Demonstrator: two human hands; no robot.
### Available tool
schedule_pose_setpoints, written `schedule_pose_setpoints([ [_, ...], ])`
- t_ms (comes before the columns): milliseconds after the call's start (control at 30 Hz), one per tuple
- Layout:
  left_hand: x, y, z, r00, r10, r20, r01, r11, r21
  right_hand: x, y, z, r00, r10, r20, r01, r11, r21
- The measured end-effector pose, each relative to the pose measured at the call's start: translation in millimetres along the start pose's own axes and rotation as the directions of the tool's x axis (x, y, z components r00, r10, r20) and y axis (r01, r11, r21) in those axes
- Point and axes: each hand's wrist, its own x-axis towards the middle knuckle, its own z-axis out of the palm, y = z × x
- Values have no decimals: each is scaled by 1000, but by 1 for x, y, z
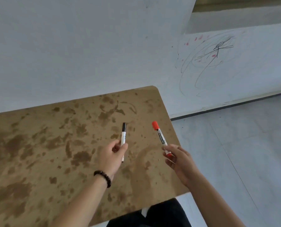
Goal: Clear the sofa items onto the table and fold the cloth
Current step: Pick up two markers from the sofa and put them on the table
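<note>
1. My left hand [111,155] pinches a black-capped marker [123,136] between thumb and curled fingers. My right hand [179,161] grips a red-capped marker [160,136] near its tail end.
2. Both markers are in the air over the right-hand part of the tabletop [46,145]; neither one lies on it.
3. The black marker's long axis runs almost straight away from me, with its cap toward the far edge. The red marker also points away, but its cap leans toward the black one.
4. The right hand sits close to the right edge of the tabletop, so I judge the red marker has little surface to spare on that side. The left hand is further in and has bare surface all round it.
5. I judge the coming move to be a plain lowering of each marker onto the surface below it. If they are laid flat, the barrels could roll toward the right edge.
6. I cannot tell how high the markers are above the tabletop.
7. The black marker's middle is hidden inside the left hand, and only its dark tail shows below.
8. The sofa and the cloth are out of view, and the tabletop is cut off at the left and near sides.
</note>
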Motion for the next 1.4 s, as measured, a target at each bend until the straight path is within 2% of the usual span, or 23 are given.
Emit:
schedule_pose_setpoints([
  [133, 95, 16, 36, 993, -114, 29, 113, 993, 41, 82, -37, 13, 999, 28, 24, -26, 997, -79],
  [267, 181, 17, 70, 990, -126, -65, 136, 976, 173, 175, -68, 29, 998, -60, 8, 60, 976, -208],
  [367, 229, 14, 92, 979, -141, -148, 170, 964, 205, 239, -85, 40, 995, -102, 21, 103, 947, -305],
  [533, 303, 18, 130, 982, -117, -147, 158, 938, 308, 317, -102, 53, 971, -241, -12, 204, 848, -489],
  [600, 321, 22, 145, 985, -61, -160, 111, 939, 325, 335, -104, 55, 947, -319, 19, 269, 763, -588],
  [667, 332, 27, 159, 989, 2, -151, 51, 937, 345, 350, -102, 56, 920, -385, 78, 332, 655, -679],
  [800, 341, 23, 174, 994, 82, -67, -46, 907, 418, 368, -92, 52, 898, -396, 191, 391, 522, -758],
  [1000, 351, 13, 177, 993, 113, -34, -82, 870, 486, 382, -90, 48, 874, -381, 302, 452, 409, -793],
  [1167, 345, 6, 175, 993, 116, -4, -102, 885, 455, 379, -90, 50, 896, -324, 304, 420, 398, -815],
  [1234, 342, 8, 171, 996, 80, -37, -59, 919, 389, 377, -92, 49, 906, -295, 303, 406, 410, -817],
  [1334, 324, 10, 160, 995, 25, -97, 7, 949, 315, 363, -92, 42, 934, -263, 242, 346, 493, -798],
  [1400, 295, 9, 147, 995, -1, -96, 32, 947, 319, 345, -89, 34, 946, -250, 205, 305, 476, -825],
])
